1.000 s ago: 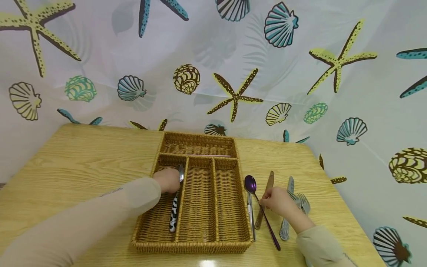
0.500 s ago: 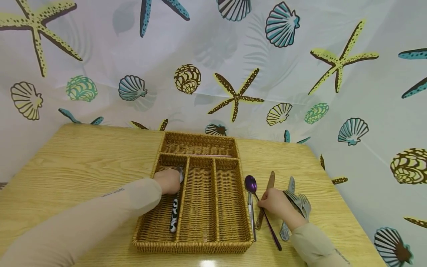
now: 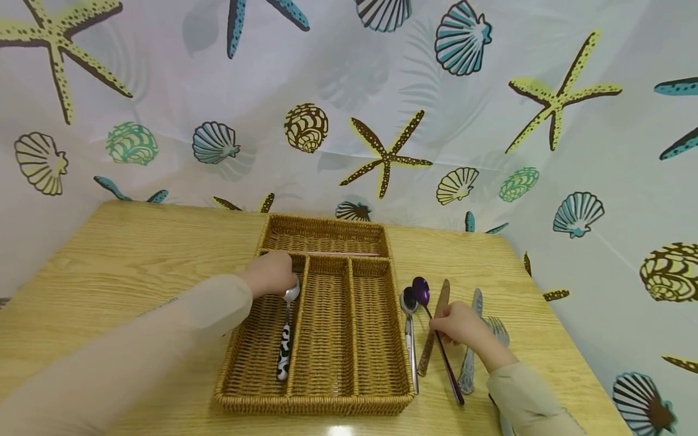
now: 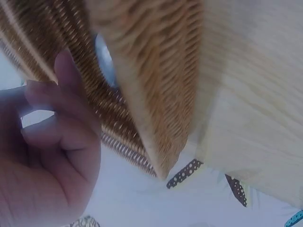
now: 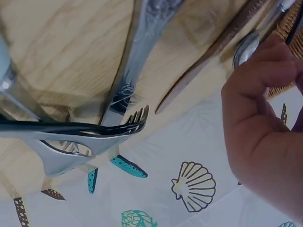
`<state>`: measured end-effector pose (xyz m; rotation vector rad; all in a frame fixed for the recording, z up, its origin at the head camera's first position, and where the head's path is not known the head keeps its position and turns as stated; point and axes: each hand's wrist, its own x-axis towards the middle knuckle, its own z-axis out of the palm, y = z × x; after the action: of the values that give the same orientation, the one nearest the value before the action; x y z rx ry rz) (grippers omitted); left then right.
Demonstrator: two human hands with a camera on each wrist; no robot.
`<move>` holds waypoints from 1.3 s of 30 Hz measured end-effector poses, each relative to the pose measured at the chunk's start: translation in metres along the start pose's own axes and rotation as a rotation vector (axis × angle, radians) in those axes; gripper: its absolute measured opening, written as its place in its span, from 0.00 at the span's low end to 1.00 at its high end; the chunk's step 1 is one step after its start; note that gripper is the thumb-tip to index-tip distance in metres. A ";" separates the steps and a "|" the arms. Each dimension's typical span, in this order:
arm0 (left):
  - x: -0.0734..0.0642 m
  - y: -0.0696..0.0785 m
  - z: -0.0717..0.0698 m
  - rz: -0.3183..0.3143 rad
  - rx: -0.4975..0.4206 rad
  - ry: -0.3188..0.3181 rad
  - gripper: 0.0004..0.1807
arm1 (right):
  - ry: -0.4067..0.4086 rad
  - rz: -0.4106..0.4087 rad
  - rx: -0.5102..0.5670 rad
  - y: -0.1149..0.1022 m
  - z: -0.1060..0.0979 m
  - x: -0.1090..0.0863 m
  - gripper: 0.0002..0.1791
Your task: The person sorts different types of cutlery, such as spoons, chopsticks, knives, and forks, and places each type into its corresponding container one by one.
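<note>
A spoon with a black-and-white patterned handle [image 3: 284, 351] lies in the left compartment of a wicker cutlery tray [image 3: 313, 401]. My left hand [image 3: 271, 274] is over that compartment's back left corner, apart from the spoon's bowl; the left wrist view shows its fingers loosely bent with nothing between them. To the right of the tray, my right hand [image 3: 462, 327] pinches a purple spoon [image 3: 422, 290] by its handle. Beneath and beside it lie a silver spoon [image 3: 409, 339] and a copper-coloured knife [image 3: 428, 351].
An ornate silver knife [image 3: 467, 369] and forks [image 3: 498, 330] lie on the wooden table [image 3: 163, 254] right of my right hand. Several compartments divide the tray, one running across its back. Shell-printed cloth [image 3: 349, 91] hangs behind the table.
My left hand has let go of the patterned spoon and moved up and away from it. My right hand has shifted the purple spoon slightly back and right, uncovering the silver spoon's bowl.
</note>
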<state>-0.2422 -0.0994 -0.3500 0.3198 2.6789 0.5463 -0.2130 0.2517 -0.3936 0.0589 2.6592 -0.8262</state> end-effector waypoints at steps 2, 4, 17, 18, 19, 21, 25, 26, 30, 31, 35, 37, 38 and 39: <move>0.000 0.000 -0.006 0.014 -0.030 0.017 0.27 | -0.018 0.000 0.073 0.001 -0.003 0.000 0.20; 0.000 0.000 -0.010 0.017 -0.056 0.022 0.27 | -0.039 -0.005 0.139 0.002 -0.006 0.001 0.19; 0.002 0.004 -0.014 0.034 -0.124 0.002 0.27 | -0.180 -0.027 0.567 -0.009 -0.014 -0.006 0.11; 0.003 0.005 -0.015 0.037 -0.124 0.000 0.27 | -0.190 -0.034 0.593 -0.012 -0.014 -0.007 0.10; 0.003 0.006 -0.015 0.040 -0.130 0.000 0.27 | -0.202 -0.041 0.616 -0.014 -0.013 -0.008 0.10; 0.003 0.008 -0.015 0.040 -0.136 -0.006 0.28 | -0.221 -0.059 0.656 -0.018 -0.012 -0.009 0.11; 0.004 0.013 -0.015 0.029 -0.151 -0.025 0.27 | -0.250 -0.078 0.694 -0.026 -0.008 -0.010 0.09; 0.004 0.014 -0.015 0.026 -0.150 -0.028 0.26 | -0.259 -0.085 0.701 -0.028 -0.006 -0.011 0.09; 0.004 0.017 -0.015 0.030 -0.143 -0.019 0.26 | -0.304 -0.111 0.740 -0.036 -0.001 -0.011 0.09; 0.004 0.018 -0.015 0.035 -0.142 -0.015 0.26 | -0.316 -0.113 0.756 -0.038 0.000 -0.012 0.09; 0.004 0.022 -0.013 0.062 -0.161 -0.033 0.27 | -0.354 -0.117 0.808 -0.047 0.005 -0.014 0.09; 0.003 0.025 -0.012 0.074 -0.170 -0.047 0.28 | -0.372 -0.120 0.819 -0.052 0.007 -0.015 0.15; 0.002 0.026 -0.011 0.078 -0.174 -0.055 0.28 | -0.376 -0.120 0.818 -0.054 0.008 -0.015 0.18; 0.001 0.028 -0.011 0.082 -0.182 -0.061 0.28 | -0.378 -0.119 0.816 -0.057 0.009 -0.015 0.21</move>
<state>-0.2434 -0.0779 -0.3294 0.3882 2.5431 0.7859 -0.2040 0.2005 -0.3650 -0.0495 1.8486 -1.7123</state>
